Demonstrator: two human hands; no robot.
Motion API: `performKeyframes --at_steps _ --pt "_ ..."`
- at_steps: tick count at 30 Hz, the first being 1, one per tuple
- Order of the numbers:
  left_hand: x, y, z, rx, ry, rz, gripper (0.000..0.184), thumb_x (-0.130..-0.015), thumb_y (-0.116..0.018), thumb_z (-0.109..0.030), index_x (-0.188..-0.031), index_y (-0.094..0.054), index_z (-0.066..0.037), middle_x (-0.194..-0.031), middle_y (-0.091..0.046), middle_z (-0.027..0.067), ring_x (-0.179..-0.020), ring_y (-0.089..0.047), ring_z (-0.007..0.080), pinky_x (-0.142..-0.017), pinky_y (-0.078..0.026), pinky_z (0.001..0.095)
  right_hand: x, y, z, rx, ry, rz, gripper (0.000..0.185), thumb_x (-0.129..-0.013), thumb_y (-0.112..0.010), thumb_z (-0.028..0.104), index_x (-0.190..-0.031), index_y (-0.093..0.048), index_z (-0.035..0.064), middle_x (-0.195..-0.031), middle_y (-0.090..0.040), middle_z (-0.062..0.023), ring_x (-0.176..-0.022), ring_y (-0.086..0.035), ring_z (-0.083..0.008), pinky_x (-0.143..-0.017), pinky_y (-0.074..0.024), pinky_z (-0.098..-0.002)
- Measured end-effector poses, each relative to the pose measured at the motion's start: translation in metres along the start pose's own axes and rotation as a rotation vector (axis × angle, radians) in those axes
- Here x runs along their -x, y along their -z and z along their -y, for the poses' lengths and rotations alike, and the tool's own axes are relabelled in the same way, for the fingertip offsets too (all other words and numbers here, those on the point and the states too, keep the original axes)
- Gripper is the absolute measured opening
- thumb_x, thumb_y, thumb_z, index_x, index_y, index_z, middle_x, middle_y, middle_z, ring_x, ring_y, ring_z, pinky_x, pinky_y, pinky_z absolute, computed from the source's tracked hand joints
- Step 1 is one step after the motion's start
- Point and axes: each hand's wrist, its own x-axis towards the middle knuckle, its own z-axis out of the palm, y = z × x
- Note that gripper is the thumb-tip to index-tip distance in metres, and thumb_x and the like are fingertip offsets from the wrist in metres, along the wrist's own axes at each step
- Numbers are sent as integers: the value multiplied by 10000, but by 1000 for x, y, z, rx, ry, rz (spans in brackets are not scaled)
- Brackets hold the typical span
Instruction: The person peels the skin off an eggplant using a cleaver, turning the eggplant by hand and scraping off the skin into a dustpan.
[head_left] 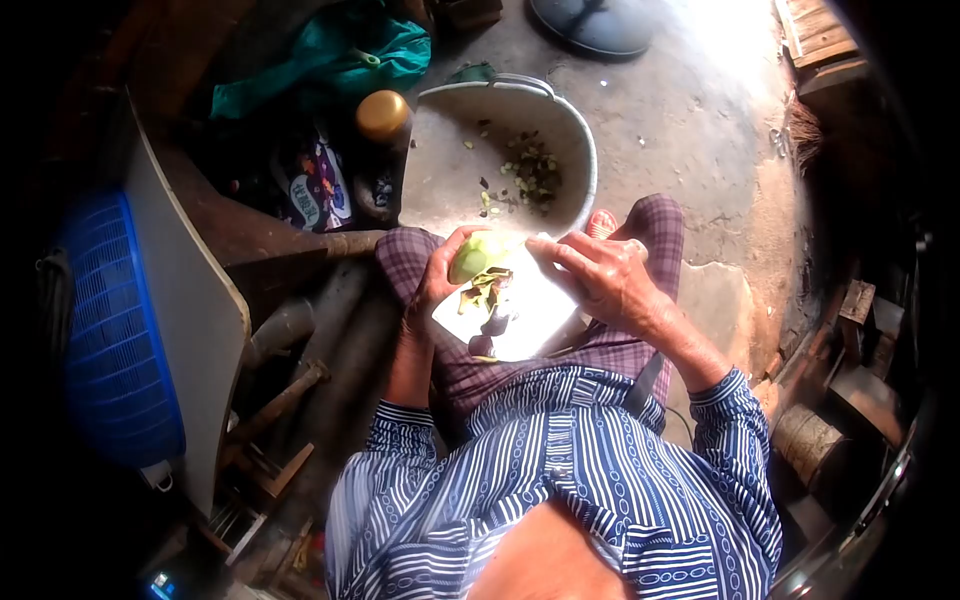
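My left hand is wrapped round a pale green, partly peeled fruit or vegetable above my lap. To its right, my right hand has its fingers bent together near the green piece; what they hold is lost in glare. Below both hands, a bright white sheet or bag lies across my lap, strongly overexposed. Dark and yellowish peelings rest on its left part.
Beyond my knees stands a wide basin with scraps inside. A teal bag and a jar with a golden lid are at upper left. A blue basket stands far left, wood pieces at right.
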Motion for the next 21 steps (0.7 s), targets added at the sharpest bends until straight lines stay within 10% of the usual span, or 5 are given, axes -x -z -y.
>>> performKeyframes --at_steps 13,18,21 --pt "17 -8 -9 -156 169 19 818 -500 -709 -326 -1205 -457 4 -1085 -569 102 -1000 -566 186 -919 -436 282 17 -49 -97 86 -306 -61 429 -781 -553 56 -1200 -520 143 -862 -592 -126 -751 -624 -315 -617 -499 -418" --pt "15 -5 34 639 -125 71 866 -747 -535 -640 -1335 -366 -27 -1237 -496 204 -1100 -500 441 -973 -327 642 11 -39 -103 378 -233 -15 385 -824 -504 101 -1207 -462 108 -837 -543 -119 -743 -624 -288 -627 -505 -391" --pt "-15 -31 7 965 -48 -177 819 -788 -552 -596 -1323 -359 -7 -1243 -441 277 -1169 -400 493 -1006 -254 673 5 -40 -100 481 -194 54 429 -812 -505 106 -1239 -472 80 -880 -530 -122 -761 -628 -273 -654 -515 -370"
